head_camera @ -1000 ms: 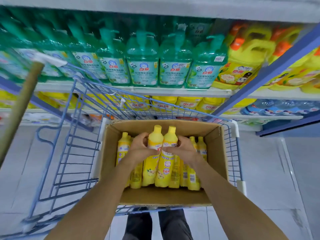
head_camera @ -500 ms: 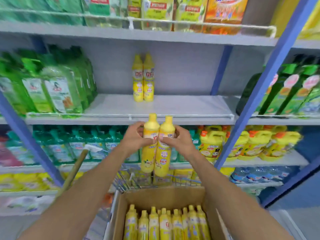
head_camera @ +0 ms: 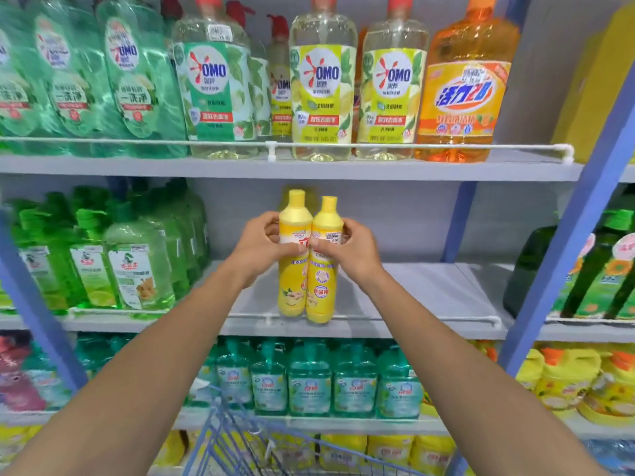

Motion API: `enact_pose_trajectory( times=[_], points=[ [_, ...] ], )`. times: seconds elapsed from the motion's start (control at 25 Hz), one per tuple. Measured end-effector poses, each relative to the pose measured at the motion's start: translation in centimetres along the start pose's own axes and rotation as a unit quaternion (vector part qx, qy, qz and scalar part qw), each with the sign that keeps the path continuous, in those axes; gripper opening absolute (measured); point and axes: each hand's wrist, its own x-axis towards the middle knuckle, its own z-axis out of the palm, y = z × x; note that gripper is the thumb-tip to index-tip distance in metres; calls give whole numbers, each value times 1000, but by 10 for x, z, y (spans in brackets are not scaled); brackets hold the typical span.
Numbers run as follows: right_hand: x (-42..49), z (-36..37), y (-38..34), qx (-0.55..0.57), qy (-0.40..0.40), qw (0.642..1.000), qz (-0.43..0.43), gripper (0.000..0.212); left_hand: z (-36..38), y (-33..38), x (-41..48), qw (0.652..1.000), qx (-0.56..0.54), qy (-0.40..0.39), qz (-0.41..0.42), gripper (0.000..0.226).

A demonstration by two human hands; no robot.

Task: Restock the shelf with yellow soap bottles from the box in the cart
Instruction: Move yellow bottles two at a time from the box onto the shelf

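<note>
Head view: the left hand grips the left yellow soap bottle, and the right hand grips the right yellow soap bottle. Both bottles are upright and touching between the fingers, bases at the grey shelf's front rail. Green detergent bottles stand left of the left fingers, and the blue cart is below the forearms.

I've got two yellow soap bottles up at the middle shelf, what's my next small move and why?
Probably ease both forward over the white front rail and set them down. Your left hand and right hand grip the two yellow bottles upright, bases about level with that rail, and bare grey shelf shows to their right.
</note>
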Motion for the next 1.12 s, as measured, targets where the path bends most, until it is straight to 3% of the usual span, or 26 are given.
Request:
enact_pose_trajectory(
  times=[0.2,0.36,0.56,0.76,0.88,1.12],
  points=[
    [39,21,29,-35,6,999,-2,46,-1,-38,40,999,-33,23,-27,69],
    [38,35,53,4,8,1000,-8,44,2,-79,44,996,-60,50,-36,67],
    [19,37,76,41,-31,999,7,58,9,-103,33,992,-100,74,-17,64],
    [-5,40,96,9,-51,999,13,65,27,-129,14,992,-19,121,-39,58],
    [-13,47,101,-3,-32,999,6,69,21,-132,14,993,21,107,-43,59],
    [-12,58,117,-61,-11,998,19,75,-2,-135,15,999,-13,23,-43,53]
  ],
)
